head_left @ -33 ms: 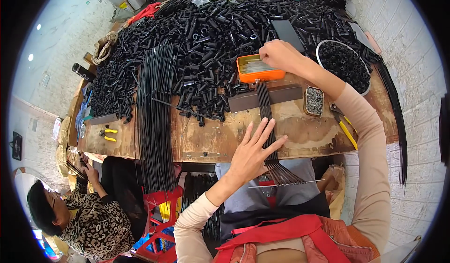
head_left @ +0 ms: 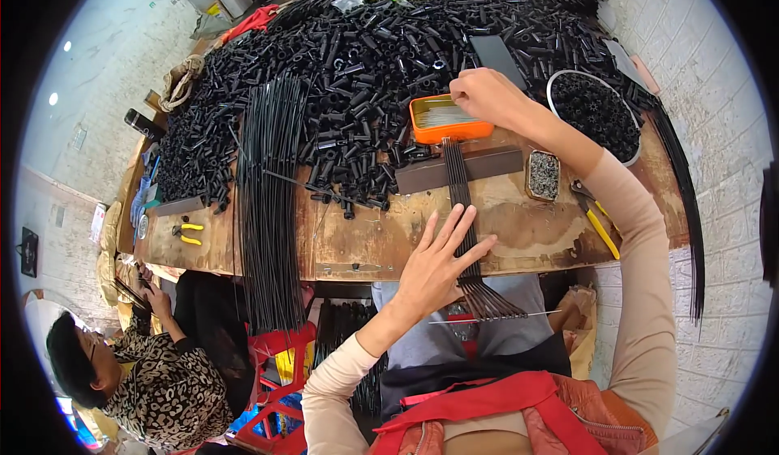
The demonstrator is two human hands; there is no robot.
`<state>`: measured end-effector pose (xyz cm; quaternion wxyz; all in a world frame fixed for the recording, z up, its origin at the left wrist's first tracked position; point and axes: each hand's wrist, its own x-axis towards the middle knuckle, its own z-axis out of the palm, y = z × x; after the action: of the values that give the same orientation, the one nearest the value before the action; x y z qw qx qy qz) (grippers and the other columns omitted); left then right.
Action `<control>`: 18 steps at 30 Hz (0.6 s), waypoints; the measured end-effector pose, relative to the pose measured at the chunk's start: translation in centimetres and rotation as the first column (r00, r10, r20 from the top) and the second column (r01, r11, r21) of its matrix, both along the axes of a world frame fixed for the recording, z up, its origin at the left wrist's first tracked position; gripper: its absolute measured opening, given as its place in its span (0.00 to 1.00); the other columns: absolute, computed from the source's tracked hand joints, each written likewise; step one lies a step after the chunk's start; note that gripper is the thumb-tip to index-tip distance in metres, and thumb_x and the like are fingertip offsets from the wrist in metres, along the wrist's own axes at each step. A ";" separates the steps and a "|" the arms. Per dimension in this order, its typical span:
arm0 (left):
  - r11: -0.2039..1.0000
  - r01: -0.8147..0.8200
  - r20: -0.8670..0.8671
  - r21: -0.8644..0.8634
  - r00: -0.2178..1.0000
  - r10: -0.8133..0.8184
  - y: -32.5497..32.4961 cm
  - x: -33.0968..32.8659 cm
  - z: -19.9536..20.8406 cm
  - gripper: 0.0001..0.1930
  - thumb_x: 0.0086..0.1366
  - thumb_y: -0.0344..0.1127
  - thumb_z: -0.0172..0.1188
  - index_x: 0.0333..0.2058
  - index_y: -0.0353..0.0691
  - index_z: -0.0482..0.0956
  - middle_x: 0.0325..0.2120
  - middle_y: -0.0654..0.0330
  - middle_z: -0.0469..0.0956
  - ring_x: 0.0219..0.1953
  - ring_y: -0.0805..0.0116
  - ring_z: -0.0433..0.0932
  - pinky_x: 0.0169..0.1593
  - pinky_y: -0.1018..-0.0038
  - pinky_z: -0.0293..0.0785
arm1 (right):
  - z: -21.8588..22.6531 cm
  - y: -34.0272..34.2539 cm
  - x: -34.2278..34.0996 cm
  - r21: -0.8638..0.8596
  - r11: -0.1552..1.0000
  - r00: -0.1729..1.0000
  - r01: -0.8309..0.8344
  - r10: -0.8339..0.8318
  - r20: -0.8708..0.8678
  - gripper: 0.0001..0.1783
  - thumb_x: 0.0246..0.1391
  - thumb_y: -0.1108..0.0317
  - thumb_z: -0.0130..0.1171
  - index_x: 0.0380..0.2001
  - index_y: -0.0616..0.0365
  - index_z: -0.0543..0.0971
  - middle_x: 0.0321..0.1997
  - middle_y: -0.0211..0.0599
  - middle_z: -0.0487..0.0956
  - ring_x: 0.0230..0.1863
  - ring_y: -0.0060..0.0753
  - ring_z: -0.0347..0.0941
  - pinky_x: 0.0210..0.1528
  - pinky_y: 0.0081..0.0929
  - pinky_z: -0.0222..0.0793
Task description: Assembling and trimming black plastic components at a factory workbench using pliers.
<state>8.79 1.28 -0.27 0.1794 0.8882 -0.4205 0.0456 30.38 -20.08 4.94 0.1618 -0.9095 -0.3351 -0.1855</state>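
My left hand (head_left: 439, 263) lies flat with fingers spread on a narrow row of thin black rods (head_left: 458, 181). The rods cross a dark rectangular bar (head_left: 503, 161) on the table. Past the table edge, over my lap, they fan out along a thin metal wire (head_left: 534, 314). My right hand (head_left: 489, 98) is at the right side of an orange open box (head_left: 454, 133), its fingers pinched together. Whatever the fingertips hold is too small to make out. Thin pale wires (head_left: 442, 116) lie inside the box.
Black tubular parts (head_left: 365, 65) heap across the wooden table (head_left: 357, 240). A long black rod bundle (head_left: 272, 203) overhangs the edge at left. Yellow-handled pliers (head_left: 602, 229), a small tin (head_left: 542, 176), a round basket (head_left: 553, 106) and a phone (head_left: 497, 59) surround my right arm. A person (head_left: 154, 374) sits at left.
My right hand has shifted very slightly at the orange box, and a little more of the pale wires shows. My left hand stays put.
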 end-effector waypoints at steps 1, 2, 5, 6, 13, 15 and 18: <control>1.000 0.000 0.006 -0.007 1.000 0.000 0.0 0.1 -0.2 0.41 0.47 0.22 0.53 0.64 0.59 0.65 0.69 0.50 0.51 0.72 0.51 0.48 0.70 0.51 0.46 | 0.5 -0.1 -1.0 -0.001 1.000 1.000 -0.002 0.002 0.001 0.04 0.46 0.76 0.55 0.23 0.62 0.79 0.27 0.49 0.80 0.33 0.55 0.77 0.36 0.44 0.73; 1.000 -0.002 0.008 -0.010 1.000 0.002 0.0 0.0 -0.2 0.41 0.47 0.22 0.53 0.64 0.59 0.65 0.69 0.50 0.51 0.72 0.51 0.48 0.70 0.51 0.46 | 0.9 -0.1 -2.6 0.043 0.999 1.000 -0.028 0.027 0.011 0.04 0.48 0.75 0.55 0.25 0.61 0.79 0.28 0.48 0.79 0.33 0.54 0.77 0.36 0.44 0.73; 1.000 -0.001 0.019 -0.013 1.000 0.002 0.0 -0.1 -0.3 0.40 0.48 0.22 0.54 0.62 0.59 0.67 0.69 0.51 0.52 0.71 0.52 0.49 0.70 0.51 0.47 | 0.3 0.1 -5.6 0.041 0.997 0.998 -0.060 0.061 -0.031 0.06 0.53 0.72 0.55 0.34 0.59 0.79 0.30 0.45 0.78 0.34 0.52 0.77 0.37 0.44 0.73; 1.000 -0.007 0.031 -0.026 0.999 0.008 0.0 -0.1 -0.3 0.39 0.48 0.22 0.54 0.62 0.60 0.67 0.69 0.52 0.53 0.71 0.52 0.50 0.70 0.51 0.47 | -0.3 0.2 -6.2 0.064 0.988 0.987 -0.139 0.144 -0.077 0.07 0.53 0.72 0.56 0.36 0.59 0.80 0.30 0.45 0.78 0.34 0.52 0.76 0.38 0.44 0.73; 0.997 -0.003 0.131 0.073 0.991 -0.007 -0.1 0.3 -1.3 0.48 0.37 0.32 0.70 0.62 0.60 0.65 0.70 0.51 0.48 0.71 0.51 0.48 0.71 0.53 0.47 | -1.2 0.7 -5.4 -0.052 0.996 0.997 -0.078 0.076 -0.025 0.12 0.51 0.74 0.56 0.41 0.58 0.80 0.34 0.43 0.77 0.35 0.50 0.77 0.36 0.41 0.74; 0.996 -0.009 0.126 0.094 0.992 -0.003 -0.1 0.2 -1.1 0.48 0.37 0.32 0.70 0.62 0.60 0.65 0.70 0.51 0.48 0.71 0.51 0.48 0.71 0.53 0.47 | -0.7 0.5 -5.8 -0.065 0.998 0.998 0.019 -0.015 0.062 0.14 0.50 0.75 0.56 0.42 0.58 0.80 0.34 0.42 0.77 0.34 0.49 0.77 0.34 0.41 0.74; 0.995 -0.007 0.116 0.098 0.993 -0.004 0.1 0.2 -1.1 0.48 0.36 0.31 0.70 0.62 0.59 0.65 0.69 0.51 0.49 0.71 0.51 0.48 0.71 0.53 0.47 | -1.2 -0.6 -8.1 -0.038 0.999 0.998 -0.017 0.019 0.055 0.19 0.47 0.76 0.56 0.46 0.56 0.78 0.34 0.41 0.77 0.33 0.47 0.77 0.32 0.41 0.74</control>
<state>9.04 1.34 -1.33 0.1106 0.8922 -0.4312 0.0767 22.24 -20.64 3.75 0.1370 -0.9038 -0.3511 -0.2027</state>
